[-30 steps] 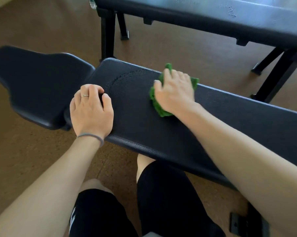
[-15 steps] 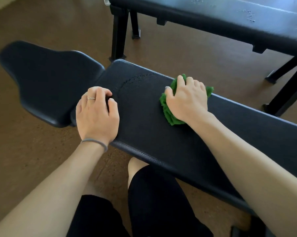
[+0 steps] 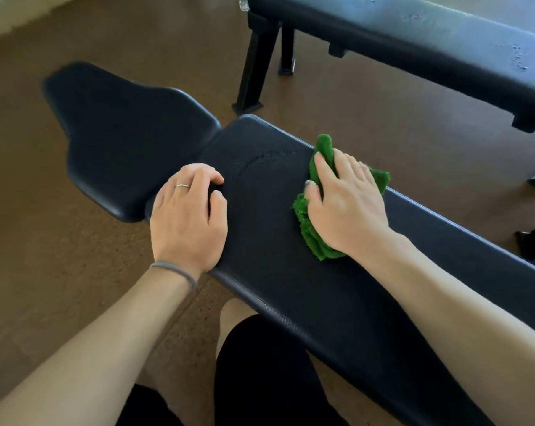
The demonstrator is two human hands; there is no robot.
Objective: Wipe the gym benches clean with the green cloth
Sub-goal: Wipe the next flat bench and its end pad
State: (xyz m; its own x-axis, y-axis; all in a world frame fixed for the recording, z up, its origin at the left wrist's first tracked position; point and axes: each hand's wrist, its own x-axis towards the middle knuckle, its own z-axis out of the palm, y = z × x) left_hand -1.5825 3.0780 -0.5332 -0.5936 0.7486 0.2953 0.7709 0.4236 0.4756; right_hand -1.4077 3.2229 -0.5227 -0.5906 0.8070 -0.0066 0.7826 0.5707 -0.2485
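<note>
The right hand (image 3: pixel 349 207) presses a bunched green cloth (image 3: pixel 312 238) flat onto the black padded desk (image 3: pixel 321 302). The left hand (image 3: pixel 187 216) rests with curled fingers on the pad's left end, beside the seat pad (image 3: pixel 130 142).
</note>
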